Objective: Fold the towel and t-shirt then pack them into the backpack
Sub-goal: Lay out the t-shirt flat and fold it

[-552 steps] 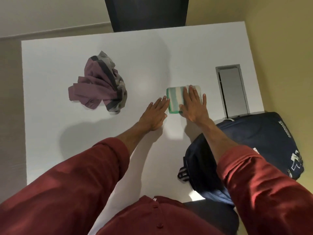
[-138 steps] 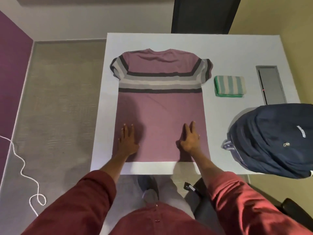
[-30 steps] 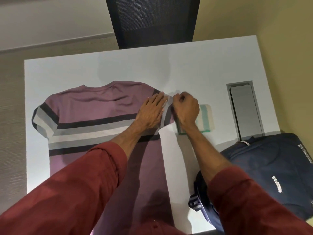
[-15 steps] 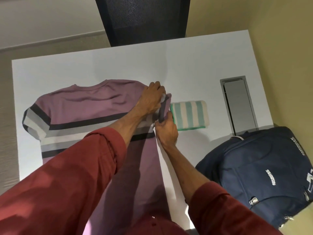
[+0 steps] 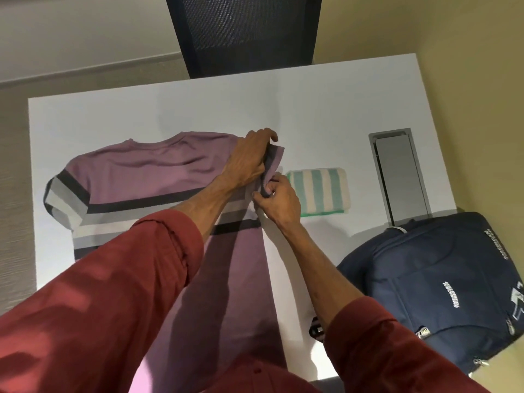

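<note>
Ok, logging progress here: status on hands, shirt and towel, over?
Grip report: left hand and right hand both grip t-shirt sleeve nearest towel. That towel folded, flat beside it; backpack at near right corner of table. Nothing in the way.

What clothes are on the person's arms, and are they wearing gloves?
No gloves: the left hand and right hand are bare. The left sleeve and right sleeve are dark red cloth, long but pushed up so the forearms show. A matching red button shows on the shirt front.
</note>
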Demonstrator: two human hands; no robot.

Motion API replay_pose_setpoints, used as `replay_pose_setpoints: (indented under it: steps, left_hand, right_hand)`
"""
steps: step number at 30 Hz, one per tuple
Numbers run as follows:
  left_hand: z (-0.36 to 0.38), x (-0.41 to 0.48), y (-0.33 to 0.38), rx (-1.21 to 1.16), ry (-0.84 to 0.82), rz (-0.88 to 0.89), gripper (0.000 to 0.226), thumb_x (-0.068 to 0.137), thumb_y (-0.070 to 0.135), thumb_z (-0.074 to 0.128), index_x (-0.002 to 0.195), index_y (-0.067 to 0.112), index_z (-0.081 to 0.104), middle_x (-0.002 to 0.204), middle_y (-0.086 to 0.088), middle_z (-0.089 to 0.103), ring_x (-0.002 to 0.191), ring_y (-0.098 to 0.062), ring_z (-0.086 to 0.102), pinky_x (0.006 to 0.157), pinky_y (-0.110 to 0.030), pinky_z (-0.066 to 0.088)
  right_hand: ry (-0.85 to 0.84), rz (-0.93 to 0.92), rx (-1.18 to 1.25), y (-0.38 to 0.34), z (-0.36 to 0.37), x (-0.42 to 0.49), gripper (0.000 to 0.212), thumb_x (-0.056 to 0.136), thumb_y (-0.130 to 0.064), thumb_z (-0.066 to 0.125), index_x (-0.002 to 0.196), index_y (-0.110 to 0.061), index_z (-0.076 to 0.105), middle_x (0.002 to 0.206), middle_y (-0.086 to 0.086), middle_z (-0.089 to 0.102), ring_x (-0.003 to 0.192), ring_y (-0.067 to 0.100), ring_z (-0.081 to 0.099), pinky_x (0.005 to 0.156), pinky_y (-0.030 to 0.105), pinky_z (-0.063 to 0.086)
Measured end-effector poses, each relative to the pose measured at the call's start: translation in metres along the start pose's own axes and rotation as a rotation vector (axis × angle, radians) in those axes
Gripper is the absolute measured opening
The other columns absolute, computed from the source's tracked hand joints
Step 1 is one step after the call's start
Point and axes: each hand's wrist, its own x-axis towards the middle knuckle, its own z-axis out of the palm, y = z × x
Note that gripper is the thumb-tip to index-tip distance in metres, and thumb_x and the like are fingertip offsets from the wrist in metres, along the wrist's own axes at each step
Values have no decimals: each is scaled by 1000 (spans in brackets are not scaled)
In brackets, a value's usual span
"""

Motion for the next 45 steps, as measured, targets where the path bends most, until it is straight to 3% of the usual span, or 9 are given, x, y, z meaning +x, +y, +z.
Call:
replay_pose_setpoints:
  steps: [3, 9, 12, 15, 19, 22, 24, 32, 45]
  left_hand:
    - [0, 6, 0, 49, -11, -4, 51, 90, 2, 50, 138, 18, 57, 117, -5, 66, 109, -26, 58, 88, -43, 48]
    - [17, 14, 5, 128, -28, -95, 48, 112, 18, 45, 160, 18, 42, 162, -9, 46, 147, -31, 46, 115, -47, 41]
    - [24, 3, 12, 84, -22, -217, 54, 118, 30, 36, 168, 11, 29, 177, -14, 21, 162, -31, 27, 131, -51, 26]
    - [25, -32, 17, 84, 27, -240, 52, 115, 25, 40, 165, 9, 35, 174, -16, 29, 160, -33, 32, 131, -55, 27]
    - [31, -101, 18, 97, 36, -328, 56, 109, 19, 48, 163, 10, 37, 169, -14, 35, 154, -32, 39, 129, -51, 30]
    - [39, -154, 13, 154, -44, -439, 58, 115, 27, 39, 169, 12, 24, 178, -11, 18, 164, -29, 22, 133, -51, 22]
    - [43, -186, 8, 207, -126, -496, 61, 118, 32, 29, 173, 14, 9, 181, -10, 0, 168, -28, 7, 135, -54, 13]
    - [20, -268, -20, 190, -247, -574, 69, 118, 39, 24, 172, 13, -10, 179, -8, -17, 168, -27, -11, 136, -56, 5]
    - [-53, -435, -69, 73, -196, -526, 69, 118, 37, 26, 171, 11, -10, 178, -12, -18, 167, -31, -11, 136, -55, 4]
  right_hand:
    - [61, 31, -211, 7, -11, -2, 43, 95, -58, 70, 101, -16, 62, 98, -2, 62, 82, 19, 63, 69, 30, 47]
    - [185, 60, -421, 19, -23, -12, 43, 107, -47, 55, 131, -12, 64, 126, 8, 63, 103, 25, 68, 86, 42, 63]
    - [225, -86, -397, 25, -19, -28, 28, 106, -28, 58, 127, -12, 67, 120, 9, 67, 95, 25, 69, 78, 43, 64]
    - [162, -307, -416, 30, -2, -55, 20, 99, -12, 63, 117, -10, 70, 112, 9, 67, 91, 27, 67, 74, 42, 60]
    - [-85, -543, -364, 44, 30, -111, 49, 104, -17, 55, 153, -15, 55, 156, 6, 54, 143, 25, 50, 122, 48, 40]
    - [-216, -459, -522, 62, 50, -148, 64, 114, -31, 34, 173, -16, 13, 181, 3, 2, 168, 19, -4, 136, 49, 5]
    - [-219, -333, -571, 70, 56, -163, 67, 116, -36, 24, 172, -14, -4, 179, 4, -16, 166, 20, -16, 136, 50, 1]
    - [-194, -144, -623, 64, 57, -189, 66, 116, -38, 20, 172, -12, -4, 180, 7, -11, 168, 22, -9, 136, 51, 3]
    - [-238, -217, -569, -49, 133, -289, 66, 116, -41, 20, 173, -17, -5, 181, 5, -8, 168, 25, -7, 135, 57, -4]
